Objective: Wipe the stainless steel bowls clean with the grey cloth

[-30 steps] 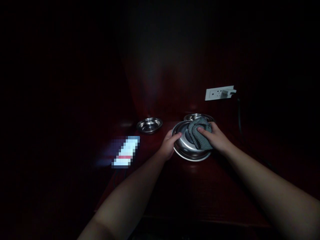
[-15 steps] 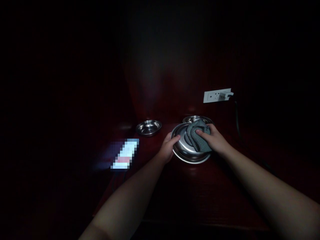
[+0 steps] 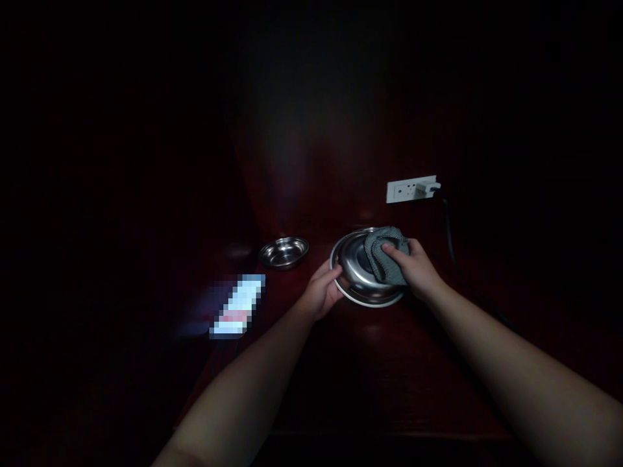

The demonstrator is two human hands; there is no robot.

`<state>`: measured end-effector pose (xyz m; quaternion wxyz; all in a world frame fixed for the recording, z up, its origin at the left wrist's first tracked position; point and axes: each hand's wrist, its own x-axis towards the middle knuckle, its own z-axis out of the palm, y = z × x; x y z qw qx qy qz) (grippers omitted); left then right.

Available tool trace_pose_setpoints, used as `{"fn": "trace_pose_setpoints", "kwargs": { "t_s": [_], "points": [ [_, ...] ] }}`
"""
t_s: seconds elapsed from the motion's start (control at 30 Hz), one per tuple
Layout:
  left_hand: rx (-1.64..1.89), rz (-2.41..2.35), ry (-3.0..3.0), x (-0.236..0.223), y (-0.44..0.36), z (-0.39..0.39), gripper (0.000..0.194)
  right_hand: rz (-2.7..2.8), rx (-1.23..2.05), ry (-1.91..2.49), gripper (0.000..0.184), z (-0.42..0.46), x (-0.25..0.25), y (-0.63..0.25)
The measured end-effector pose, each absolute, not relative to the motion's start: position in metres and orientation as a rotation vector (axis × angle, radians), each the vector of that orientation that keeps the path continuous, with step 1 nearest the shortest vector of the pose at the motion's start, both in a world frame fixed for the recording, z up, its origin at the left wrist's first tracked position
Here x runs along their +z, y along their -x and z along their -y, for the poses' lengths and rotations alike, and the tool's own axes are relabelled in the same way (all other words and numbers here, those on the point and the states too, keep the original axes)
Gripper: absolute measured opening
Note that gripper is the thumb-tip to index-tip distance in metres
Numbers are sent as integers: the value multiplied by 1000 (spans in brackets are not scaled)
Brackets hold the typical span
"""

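A shiny round metal bowl [image 3: 351,264] is held up and tilted over the dark red table. My left hand [image 3: 323,290] grips its left rim, thumb on the face turned toward me and fingers behind. A folded grey-green cloth [image 3: 390,259] is pinched in my right hand [image 3: 417,267] and pressed against the right part of the bowl. Behind the held bowl, the second metal dish is almost wholly hidden. Another shallow metal bowl [image 3: 284,251] sits on the table to the left of my left hand.
A lit phone [image 3: 238,305], its screen pixelated, lies near the table's left side. On the back wall is a white socket plate [image 3: 411,189] with a plug in it, and a dark cable [image 3: 448,233] hangs from there. The surroundings are very dark.
The held bowl has risen slightly and now covers most of the dish behind it. The cloth has shifted up a little across the bowl with my right hand. The view has turned slightly right.
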<state>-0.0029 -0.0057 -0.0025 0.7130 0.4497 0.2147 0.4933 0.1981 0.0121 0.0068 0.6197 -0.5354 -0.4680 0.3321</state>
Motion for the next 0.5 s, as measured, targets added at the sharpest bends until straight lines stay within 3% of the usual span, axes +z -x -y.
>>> {"fn": "trace_pose_setpoints", "kwargs": {
  "t_s": [0.13, 0.5],
  "points": [
    [1047, -576, -1088, -3, 1, 11, 62, 1145, 672, 1246, 52, -14, 2, -200],
    [1146, -670, -1116, -2, 2, 5, 61, 1241, 663, 1301, 54, -13, -5, -198]
  ]
}}
